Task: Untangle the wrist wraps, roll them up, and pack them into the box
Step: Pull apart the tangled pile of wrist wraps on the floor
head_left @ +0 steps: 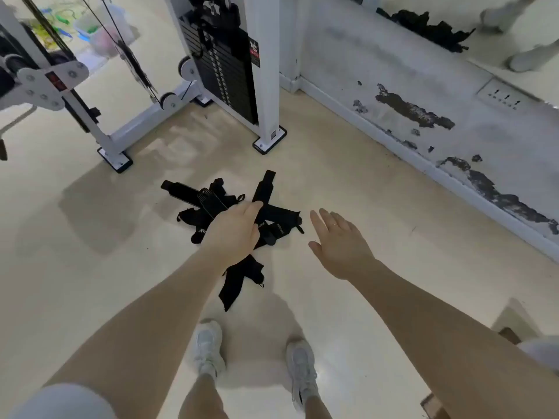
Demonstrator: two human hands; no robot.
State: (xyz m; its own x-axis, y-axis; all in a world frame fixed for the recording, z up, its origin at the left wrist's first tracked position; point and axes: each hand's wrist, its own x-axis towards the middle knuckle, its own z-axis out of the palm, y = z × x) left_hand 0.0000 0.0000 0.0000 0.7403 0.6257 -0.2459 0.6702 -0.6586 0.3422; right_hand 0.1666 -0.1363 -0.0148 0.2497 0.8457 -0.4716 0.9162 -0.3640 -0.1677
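The wrist wraps (230, 213) lie in a black tangle on the floor (363, 182), just ahead of the person's shoes (208, 349), with straps crossing one another and ends sticking out far, left and near. The left hand (233, 234) is down over the middle of the heap, fingers reaching toward the far strap; it covers whatever it touches, so I cannot tell if it has closed on a wrap or only lies over them. The likely reason for going at the centre is that the knot sits there, where the straps overlap most. The right hand (338, 243) hangs to the right of the pile, fingers straight and spread, holding nothing and apart from the wraps, probably ready to take a loose end once one is lifted free. A long strip trails near, toward the feet, and looks the easiest to draw out first. No box shows plainly; a brown edge (511, 335) at the near right corner may be one, but too little is visible to say. Beyond the pile stands a white cable machine (263, 86) with its weight stack (223, 74), its feet on the floor well apart from the wraps. On the right runs a wall (408, 86) with peeling paint, and a socket (505, 98). Nothing blocks the hands; the crossings themselves are the obstacle
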